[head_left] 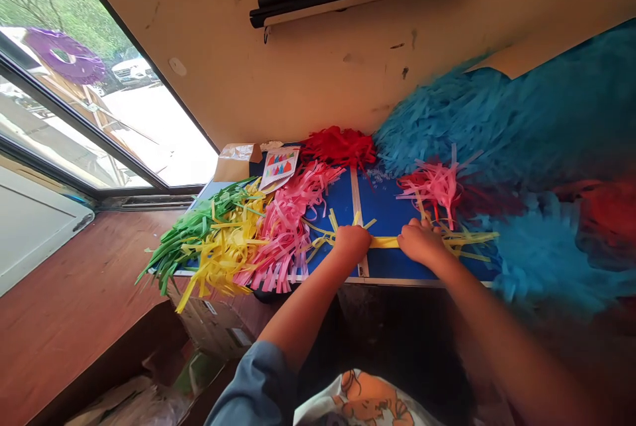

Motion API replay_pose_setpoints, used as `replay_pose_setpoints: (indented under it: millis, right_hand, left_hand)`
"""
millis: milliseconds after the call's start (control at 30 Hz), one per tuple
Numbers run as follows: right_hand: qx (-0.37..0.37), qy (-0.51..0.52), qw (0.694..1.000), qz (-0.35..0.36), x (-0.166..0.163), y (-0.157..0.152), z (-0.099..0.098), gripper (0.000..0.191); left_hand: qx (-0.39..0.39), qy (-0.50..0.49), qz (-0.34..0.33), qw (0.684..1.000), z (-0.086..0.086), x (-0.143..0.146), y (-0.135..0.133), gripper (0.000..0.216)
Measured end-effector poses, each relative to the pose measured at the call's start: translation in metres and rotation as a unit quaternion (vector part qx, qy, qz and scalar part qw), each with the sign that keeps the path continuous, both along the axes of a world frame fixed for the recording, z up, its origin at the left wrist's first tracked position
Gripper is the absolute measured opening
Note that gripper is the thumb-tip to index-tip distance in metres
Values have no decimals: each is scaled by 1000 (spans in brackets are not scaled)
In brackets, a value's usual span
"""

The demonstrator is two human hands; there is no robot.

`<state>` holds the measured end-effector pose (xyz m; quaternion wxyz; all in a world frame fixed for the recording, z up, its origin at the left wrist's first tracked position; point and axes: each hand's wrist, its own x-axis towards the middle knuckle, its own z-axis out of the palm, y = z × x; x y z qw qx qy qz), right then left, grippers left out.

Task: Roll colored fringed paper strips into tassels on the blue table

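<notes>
Both my hands rest on a blue table and press a strip of fringed yellow paper flat between them. My left hand is closed over the strip's left end, where loose yellow fringes stick out. My right hand is closed over its right part, and more yellow fringes spread out beyond it. A bunch of pink fringes lies just behind my right hand.
Piles of fringed paper lie on the table's left: pink, yellow, green. A red pile sits at the back. A big blue fringed mass fills the right. A card with coloured triangles and cardboard boxes lie nearby.
</notes>
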<state>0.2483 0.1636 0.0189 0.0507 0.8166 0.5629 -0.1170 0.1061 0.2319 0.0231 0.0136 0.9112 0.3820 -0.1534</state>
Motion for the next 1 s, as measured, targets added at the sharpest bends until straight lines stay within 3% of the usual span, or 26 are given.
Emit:
replay_pose_setpoints:
  millis: [267, 433, 1000]
  right_hand:
    - [13, -4, 1000, 1, 1, 1, 1, 36]
    - [36, -10, 998, 47, 4, -4, 1, 31]
    - [24, -15, 998, 57, 2, -1, -1, 33]
  left_hand:
    - [0, -24, 4, 1000, 11, -4, 1, 43]
    - [23, -96, -26, 995, 16, -22, -6, 31]
    - [47, -114, -34, 992, -5, -23, -12, 28]
